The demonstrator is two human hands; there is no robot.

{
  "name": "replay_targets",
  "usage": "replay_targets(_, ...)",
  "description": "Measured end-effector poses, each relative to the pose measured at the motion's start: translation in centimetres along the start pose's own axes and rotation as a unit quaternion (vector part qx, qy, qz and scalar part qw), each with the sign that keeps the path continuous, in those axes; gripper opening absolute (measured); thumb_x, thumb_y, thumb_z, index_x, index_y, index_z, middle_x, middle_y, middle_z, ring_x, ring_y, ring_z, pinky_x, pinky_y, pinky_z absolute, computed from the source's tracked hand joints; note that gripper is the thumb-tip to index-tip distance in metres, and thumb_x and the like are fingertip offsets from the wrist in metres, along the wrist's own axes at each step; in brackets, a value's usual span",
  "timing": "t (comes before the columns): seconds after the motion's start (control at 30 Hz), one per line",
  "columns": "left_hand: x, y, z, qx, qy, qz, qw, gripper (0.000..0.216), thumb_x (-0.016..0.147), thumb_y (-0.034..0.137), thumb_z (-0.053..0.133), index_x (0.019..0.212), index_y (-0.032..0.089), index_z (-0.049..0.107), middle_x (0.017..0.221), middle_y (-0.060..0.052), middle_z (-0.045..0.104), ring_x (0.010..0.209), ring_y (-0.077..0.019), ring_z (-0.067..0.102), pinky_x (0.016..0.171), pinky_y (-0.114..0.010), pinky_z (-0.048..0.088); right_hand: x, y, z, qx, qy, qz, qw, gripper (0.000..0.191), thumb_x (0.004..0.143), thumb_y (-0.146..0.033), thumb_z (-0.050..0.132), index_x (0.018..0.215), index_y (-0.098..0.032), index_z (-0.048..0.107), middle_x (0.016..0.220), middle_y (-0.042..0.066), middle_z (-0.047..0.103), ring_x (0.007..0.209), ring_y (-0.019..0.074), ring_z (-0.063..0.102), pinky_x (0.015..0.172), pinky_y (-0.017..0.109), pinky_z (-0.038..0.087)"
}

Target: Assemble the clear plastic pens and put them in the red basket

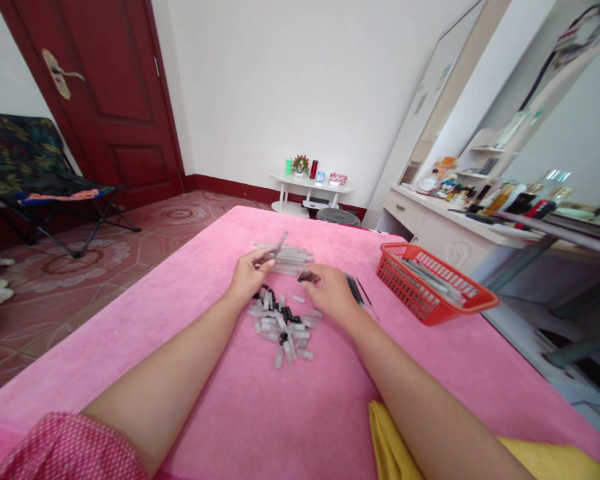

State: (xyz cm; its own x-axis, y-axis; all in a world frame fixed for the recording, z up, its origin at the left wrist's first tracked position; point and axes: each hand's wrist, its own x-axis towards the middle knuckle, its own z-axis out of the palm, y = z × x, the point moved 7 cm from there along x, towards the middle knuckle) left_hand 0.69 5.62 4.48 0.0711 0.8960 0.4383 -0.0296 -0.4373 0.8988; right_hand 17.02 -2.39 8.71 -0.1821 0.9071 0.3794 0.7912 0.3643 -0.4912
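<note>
Out to your right, the red basket point(404, 292) carries slim greyish sticks point(433, 279), and dark rods point(353, 290) lie between it and your right hand point(331, 293). Up front, your left hand point(251, 272) has a clear tube point(281, 244) pinched between thumb and fingers, tilted upward beside the row of clear sticks point(294, 259). Your right fingers close on a small black piece point(301, 278), wrist angled inward. Both forearms reach forward, flanking the heaped clear and black caps point(283, 323) on the pink cloth point(280, 420).
</note>
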Motion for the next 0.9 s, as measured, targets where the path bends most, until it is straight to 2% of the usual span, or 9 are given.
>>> replay_targets(0.13, -0.2, 0.2, 0.5, 0.058, -0.027, 0.047, 0.997, 0.031, 0.071, 0.020, 0.061, 0.100, 0.018, 0.070, 0.098, -0.006, 0.071, 0.089, -0.0209, 0.064, 0.084, -0.034, 0.048, 0.9, 2.5, -1.4, 0.188, 0.067, 0.061, 0.978, 0.018, 0.069, -0.016, 0.056, 0.085, -0.014, 0.066, 0.079, 0.004, 0.069, 0.069, 0.0147, 0.062, 0.065, 0.025, 0.049)
replay_targets(0.23, -0.5, 0.8, 1.0, 0.112, -0.059, 0.088, 0.988, 0.029, 0.073, 0.017, 0.058, 0.099, 0.020, 0.071, 0.096, -0.006, 0.070, 0.089, -0.0210, 0.063, 0.085, -0.035, 0.047, 1.1, 3.4, -2.0, 0.218, 0.083, 0.071, 0.970, 0.016, 0.067, -0.017, 0.057, 0.081, -0.013, 0.065, 0.077, 0.005, 0.069, 0.067, 0.0149, 0.062, 0.061, 0.025, 0.049)
replay_targets(0.47, -1.0, 2.0, 1.8, 0.230, -0.106, 0.157, 0.955, 0.036, 0.076, 0.010, 0.051, 0.102, 0.024, 0.070, 0.088, -0.005, 0.068, 0.084, -0.0188, 0.060, 0.081, -0.032, 0.046, 0.9, 2.8, -3.4, 0.139, 0.099, 0.053, 0.984, 0.018, 0.069, -0.018, 0.055, 0.082, -0.013, 0.067, 0.076, 0.006, 0.069, 0.068, 0.0154, 0.062, 0.064, 0.027, 0.048)
replay_targets(0.9, -1.3, 2.7, 2.2, 0.324, -0.130, 0.186, 0.919, 0.037, 0.077, 0.008, 0.051, 0.104, 0.026, 0.069, 0.086, -0.004, 0.066, 0.085, -0.0180, 0.057, 0.080, -0.031, 0.045, 0.9, 3.1, -3.0, -0.017, 0.076, 0.026, 0.997, 0.018, 0.074, -0.015, 0.056, 0.085, -0.021, 0.068, 0.085, 0.003, 0.071, 0.078, 0.0166, 0.064, 0.069, 0.025, 0.046)
